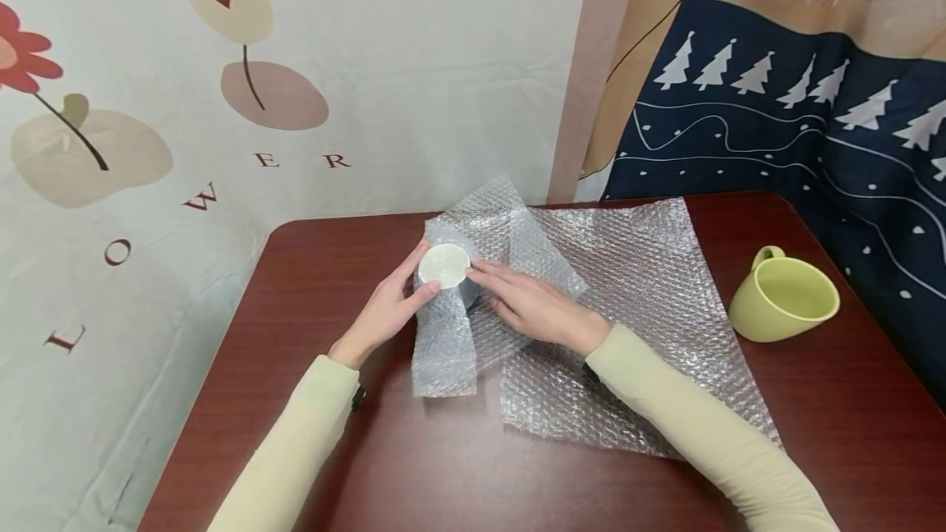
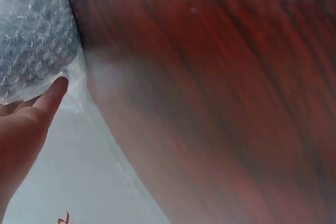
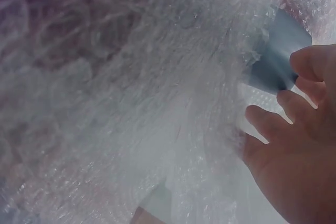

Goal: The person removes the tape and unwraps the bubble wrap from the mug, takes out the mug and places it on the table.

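Observation:
A blue-grey cup (image 3: 281, 51) with a pale round top (image 1: 444, 266) stands upright near the table's far edge, partly wrapped in a sheet of bubble wrap (image 1: 446, 351). My left hand (image 1: 392, 302) holds it from the left, thumb at the near rim and fingers along the far-left side over the wrap. In the left wrist view those fingers (image 2: 47, 100) lie against the bubbles. From the right, my right hand (image 1: 535, 302) reaches across the wrap with fairly straight fingers, its fingertips touching the cup's side by the rim.
A larger bubble wrap sheet (image 1: 650, 335) lies flat under my right forearm. At the right of the dark red wooden table (image 1: 296, 294) stands a yellow-green mug (image 1: 783, 302), its handle toward the back. A printed cloth (image 1: 443, 64) hangs behind the table.

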A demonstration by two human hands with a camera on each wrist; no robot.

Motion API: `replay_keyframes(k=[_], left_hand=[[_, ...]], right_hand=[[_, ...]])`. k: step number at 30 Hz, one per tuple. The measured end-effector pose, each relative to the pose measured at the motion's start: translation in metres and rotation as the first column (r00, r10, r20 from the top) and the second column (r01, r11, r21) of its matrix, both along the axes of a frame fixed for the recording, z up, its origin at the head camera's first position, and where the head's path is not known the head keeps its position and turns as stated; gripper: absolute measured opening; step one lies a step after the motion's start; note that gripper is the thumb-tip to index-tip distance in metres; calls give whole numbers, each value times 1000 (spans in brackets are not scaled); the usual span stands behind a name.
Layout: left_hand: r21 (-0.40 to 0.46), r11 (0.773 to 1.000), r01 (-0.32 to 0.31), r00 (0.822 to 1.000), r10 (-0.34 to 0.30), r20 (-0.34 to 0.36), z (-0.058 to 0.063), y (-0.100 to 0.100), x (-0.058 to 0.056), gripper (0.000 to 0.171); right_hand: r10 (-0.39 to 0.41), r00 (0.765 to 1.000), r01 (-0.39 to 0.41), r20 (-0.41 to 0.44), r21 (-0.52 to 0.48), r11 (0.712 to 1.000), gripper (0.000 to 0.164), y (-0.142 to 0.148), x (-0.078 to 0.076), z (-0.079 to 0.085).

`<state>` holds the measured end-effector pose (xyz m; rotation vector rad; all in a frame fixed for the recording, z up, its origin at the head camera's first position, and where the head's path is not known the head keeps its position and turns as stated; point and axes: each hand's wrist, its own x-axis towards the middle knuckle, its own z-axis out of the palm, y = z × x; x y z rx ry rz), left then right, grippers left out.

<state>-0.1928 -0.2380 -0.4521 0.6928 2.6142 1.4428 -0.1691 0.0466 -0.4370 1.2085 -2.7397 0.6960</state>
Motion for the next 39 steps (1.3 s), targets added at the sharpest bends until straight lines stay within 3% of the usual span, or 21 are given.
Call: replay_keyframes(k=[6,15,23,28,31,35,39], left_hand=[[23,1000,19,1000,-18,-4,0,-2,0,69],[-36,999,16,997,-19,-70,0,-7,1,57],[28,999,25,999,-24,-44,-3,-13,-2,51],[26,999,19,998,-18,-57,-2,-15,0,49],[-24,1000,16,990,-20,-137,-3,-15,1,43],[-84,996,19,959,-42,-279,0,-11,5,32],[-83,997,2,946,-29,-323,5,-6,10,28]], right_hand=[[15,1000,-15,-26,4,1000,60,0,-1,-1],[20,1000,-19,-14,17,1000,62,-1,-1,0],[27,999,-26,-21,17,1000,61,-1,-1,0],[27,1000,-27,-3,17,999,61,-1,0,2],[27,1000,-28,8,21,999,61,-1,1,3],[29,1000,-29,10,18,999,61,-1,1,4],[29,1000,-29,9,17,999,61,-1,1,3]])
